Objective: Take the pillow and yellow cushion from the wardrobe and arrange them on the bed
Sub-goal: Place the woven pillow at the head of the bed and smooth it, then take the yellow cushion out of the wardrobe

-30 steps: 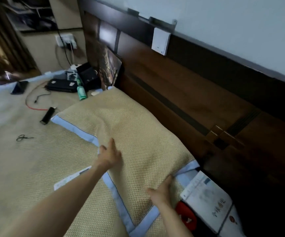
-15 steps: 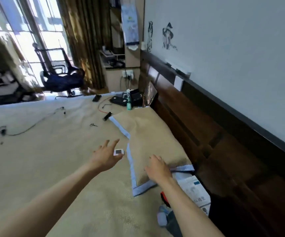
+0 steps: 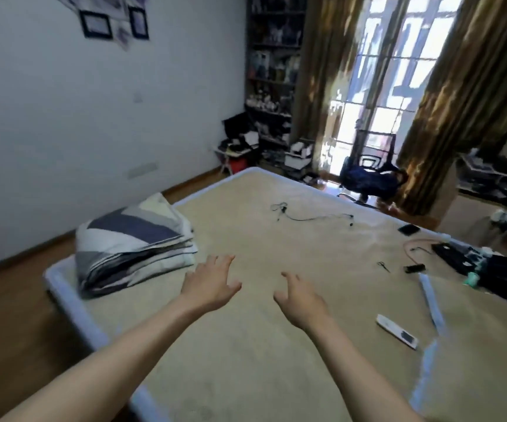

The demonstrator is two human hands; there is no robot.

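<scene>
The pillow, tan woven with a pale blue border, lies flat on the bed at the right edge of the view, partly cut off. My left hand and my right hand hover above the tan bed mat, fingers apart and holding nothing. Both hands are well left of the pillow and apart from it. No yellow cushion and no wardrobe are in view.
A folded striped quilt sits at the bed's left corner. A white remote lies beside the pillow. Cables, small scissors, a phone and dark gadgets litter the far right. A chair stands by the window.
My view has swung left, away from the headboard toward the foot of the bed. Both hands have let go of the pillow and now hover open over the mat.
</scene>
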